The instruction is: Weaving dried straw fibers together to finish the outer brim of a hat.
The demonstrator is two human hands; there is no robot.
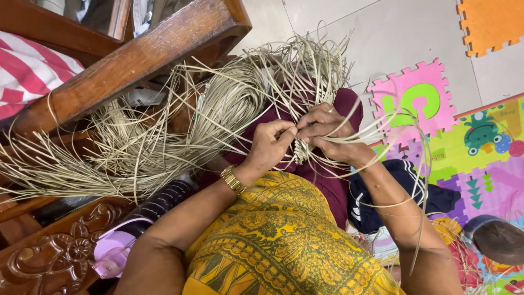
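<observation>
Pale straw strands (305, 117) are pinched between the fingertips of the left hand (270, 145) and right hand (327, 131), over the lap at a small woven piece (300, 153). Only this short plaited section appears finished; a large loose bundle (218, 109) lies unworked beside a wooden chair (136, 60) and foam mats (480, 147).

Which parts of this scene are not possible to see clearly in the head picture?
- Woven piece: mostly covered by the left hand and right hand.
- Pink container: partly hidden behind the left arm.
- Dark round object: cut off by the right edge.
</observation>
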